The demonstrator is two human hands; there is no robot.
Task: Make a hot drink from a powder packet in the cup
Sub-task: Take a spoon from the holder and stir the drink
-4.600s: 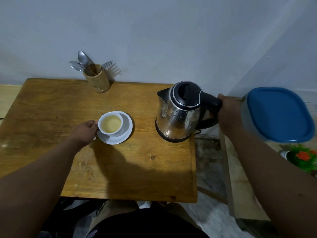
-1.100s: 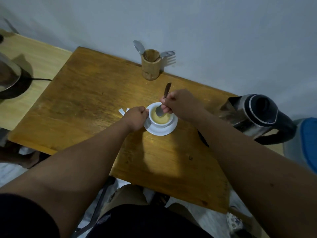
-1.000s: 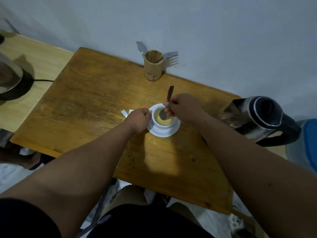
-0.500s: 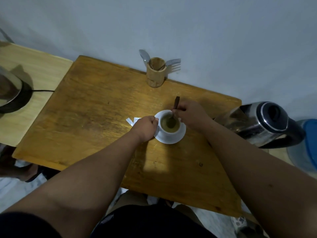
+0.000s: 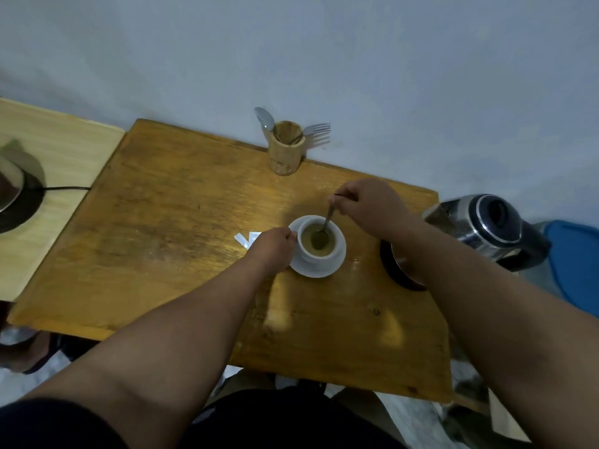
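Head view, one frame. White cup (image 5: 319, 246) sits on a white saucer (image 5: 324, 269) on the wooden tabletop (image 5: 168, 241), right of centre. Cup holds an opaque greenish-tan liquid (image 5: 319, 243). Left hand (image 5: 272, 247) is at the cup's left side, fingers (image 5: 290, 235) curled closed against the cup wall where a handle would be; the handle itself is hidden by the hand, so the exact grip cannot be confirmed. Right hand (image 5: 369, 202) is above and behind the cup, fingers pinched closed on the upper end of a metal spoon (image 5: 325, 225); spoon is tilted, bowl submerged in the liquid near the cup's centre. White torn packet pieces (image 5: 244, 238) lie flat on the tabletop just left of the left hand, partly covered by it. Wooden utensil holder (image 5: 285, 147) stands at the far edge against the wall, with a spoon bowl and a fork head sticking out. Steel electric kettle (image 5: 486, 228) with black lid and handle stands at the right edge of the tabletop, partly hidden by the right forearm. Blue-lidded container (image 5: 577, 260) is beyond the kettle, at the frame's right edge. A second, lighter surface (image 5: 64, 157) adjoins on the left, carrying a dark round appliance with a cord.
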